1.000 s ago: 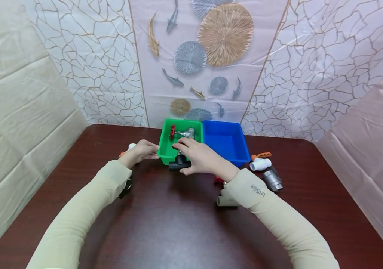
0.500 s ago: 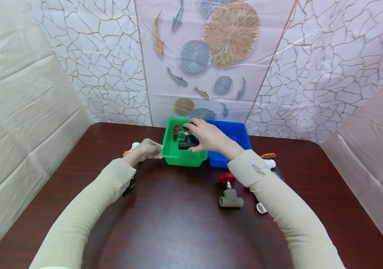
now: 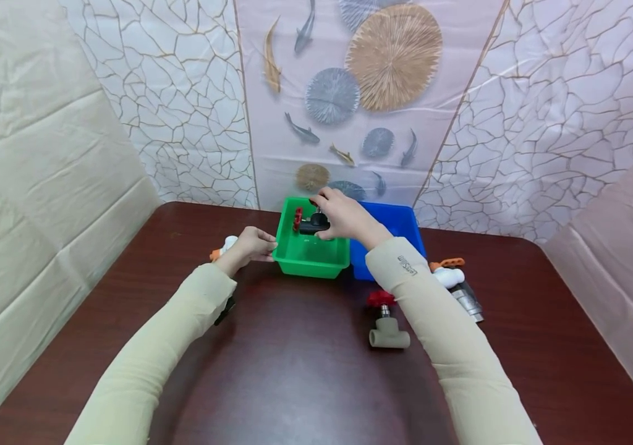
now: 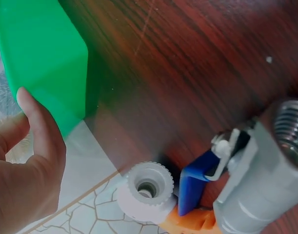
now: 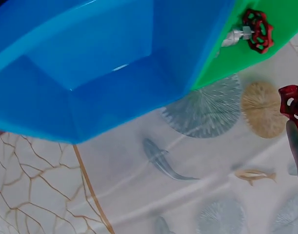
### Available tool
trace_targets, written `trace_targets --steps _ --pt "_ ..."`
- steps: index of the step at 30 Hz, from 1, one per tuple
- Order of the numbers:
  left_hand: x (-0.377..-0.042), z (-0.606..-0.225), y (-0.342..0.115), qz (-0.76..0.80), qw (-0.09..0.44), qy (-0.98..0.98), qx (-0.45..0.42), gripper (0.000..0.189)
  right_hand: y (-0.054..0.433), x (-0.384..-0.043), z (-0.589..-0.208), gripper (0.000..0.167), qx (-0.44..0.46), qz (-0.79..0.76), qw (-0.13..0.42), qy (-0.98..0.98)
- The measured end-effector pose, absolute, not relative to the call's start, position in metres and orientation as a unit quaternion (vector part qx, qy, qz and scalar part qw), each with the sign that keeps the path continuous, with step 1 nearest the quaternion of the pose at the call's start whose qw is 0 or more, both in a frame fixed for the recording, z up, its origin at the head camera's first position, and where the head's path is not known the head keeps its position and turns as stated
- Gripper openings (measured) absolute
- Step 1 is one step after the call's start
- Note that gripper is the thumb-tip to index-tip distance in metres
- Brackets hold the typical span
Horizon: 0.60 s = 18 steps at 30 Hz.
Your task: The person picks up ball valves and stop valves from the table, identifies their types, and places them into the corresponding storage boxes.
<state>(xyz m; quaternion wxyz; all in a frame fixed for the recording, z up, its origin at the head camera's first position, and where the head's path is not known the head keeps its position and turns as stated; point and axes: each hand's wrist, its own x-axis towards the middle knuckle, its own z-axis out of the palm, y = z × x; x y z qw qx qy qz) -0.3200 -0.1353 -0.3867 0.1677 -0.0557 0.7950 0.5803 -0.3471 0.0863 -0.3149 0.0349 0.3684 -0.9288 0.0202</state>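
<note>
In the head view my left hand (image 3: 253, 246) pinches the left rim of the green bin (image 3: 311, 269); the left wrist view shows thumb and finger at that rim. My right hand (image 3: 345, 216) holds a black tee-shaped valve (image 3: 312, 228) over the inside of the green bin. The valve's red handwheel (image 5: 291, 103) shows at the edge of the right wrist view, against a fingertip. Behind the black valve, a metal valve with a red handwheel (image 3: 297, 219) lies in the bin, partly hidden. The blue bin (image 3: 418, 247) stands right beside the green one.
A grey-beige tee valve (image 3: 389, 334) with a red handwheel lies in front of the blue bin. At right are a white valve (image 3: 450, 277) with an orange handle and a metal fitting (image 3: 468, 303). Near my left wrist lie a white valve (image 4: 148, 192) and a blue-levered metal valve (image 4: 258, 180).
My right hand has carried the black valve from the green bin's front edge back and down over its inside. My left hand keeps its hold on the rim. The head view has shifted slightly.
</note>
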Motion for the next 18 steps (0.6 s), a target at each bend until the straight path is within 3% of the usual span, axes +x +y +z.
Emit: trace_targets --steps 7,14,18 --pt "-0.322 -0.384 -0.129 0.564 0.175 0.804 -0.069 0.038 0.083 -0.361 -0.324 0.077 0.328 0.075 0.039 -0.941" --pt "-0.347 -0.411 -0.134 0.588 0.164 0.789 -0.059 0.029 0.081 -0.372 -0.33 0.076 0.297 0.119 0.035 -0.947" --pt "-0.332 -0.393 -0.131 0.563 0.174 0.803 -0.088 0.034 0.078 -0.382 -0.342 0.075 0.283 0.133 0.023 -0.95"
